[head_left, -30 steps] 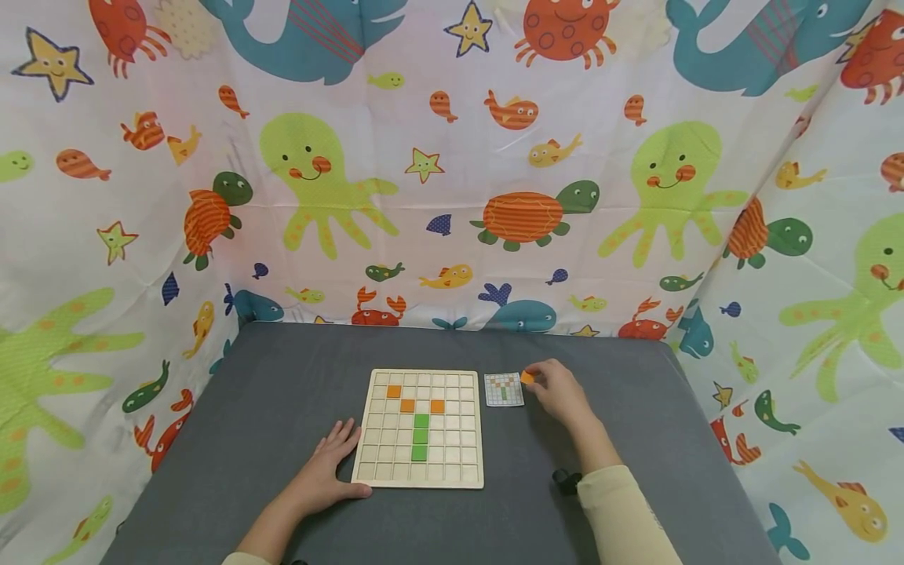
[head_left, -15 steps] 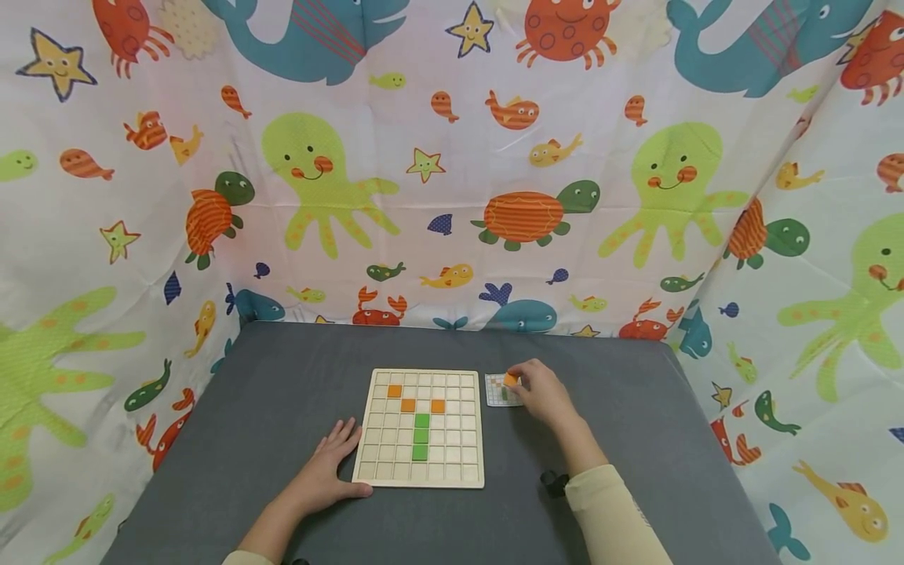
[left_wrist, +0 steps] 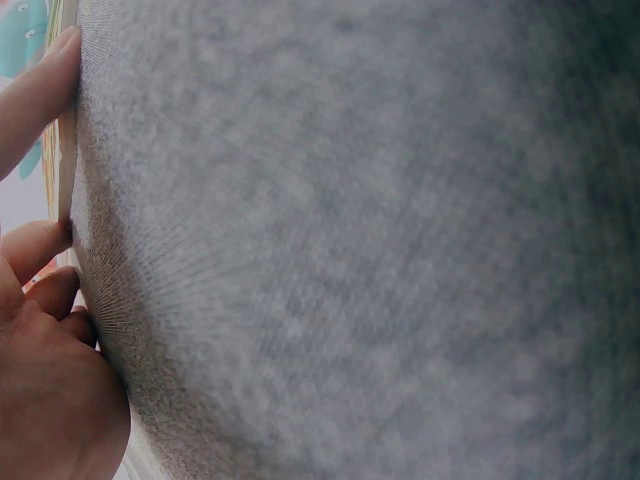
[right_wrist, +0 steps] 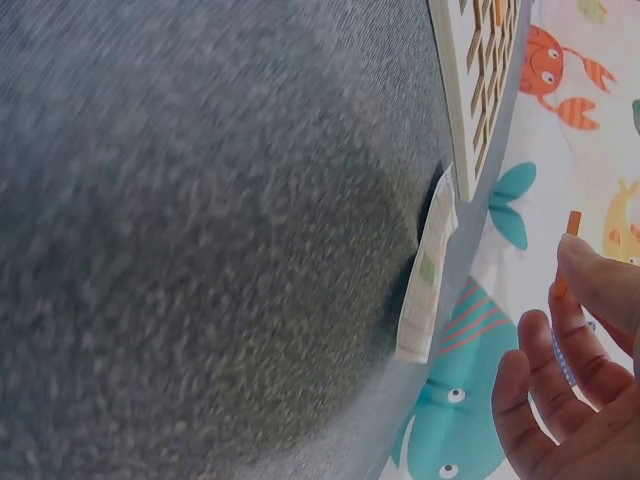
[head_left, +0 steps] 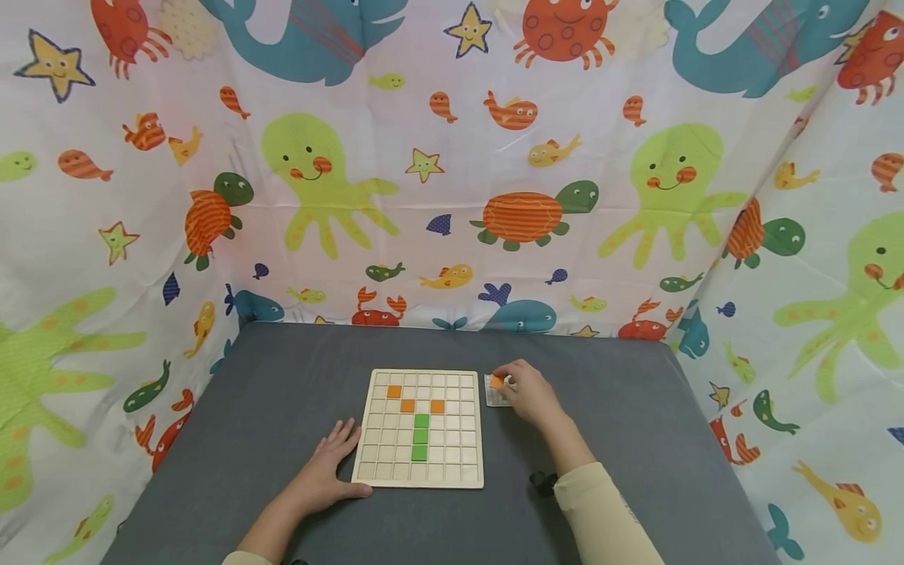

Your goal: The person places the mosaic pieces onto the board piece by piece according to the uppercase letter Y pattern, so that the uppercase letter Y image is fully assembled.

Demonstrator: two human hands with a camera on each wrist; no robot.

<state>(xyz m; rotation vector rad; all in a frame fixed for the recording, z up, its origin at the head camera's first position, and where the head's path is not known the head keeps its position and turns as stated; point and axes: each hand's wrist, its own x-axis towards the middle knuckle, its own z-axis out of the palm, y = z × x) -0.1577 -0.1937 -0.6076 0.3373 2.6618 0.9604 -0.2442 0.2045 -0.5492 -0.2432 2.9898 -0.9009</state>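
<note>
A light wooden grid board lies on the grey table, with orange tiles and a column of green tiles set in its squares. My left hand rests against the board's left edge, fingers straight and thumb at the near corner. In the right wrist view, an orange tile is pinched edge-on between thumb and fingertip of my right hand. That hand is over the small pattern card to the right of the board and covers much of it. The card's edge curls up slightly.
Grey cloth covers the table. Behind it and along both sides hangs a white curtain printed with sea animals. A black wrist strap piece shows below my right forearm.
My right hand has moved left with the orange tile, from the card's right edge to above the card. My left hand and the board have stayed put.
</note>
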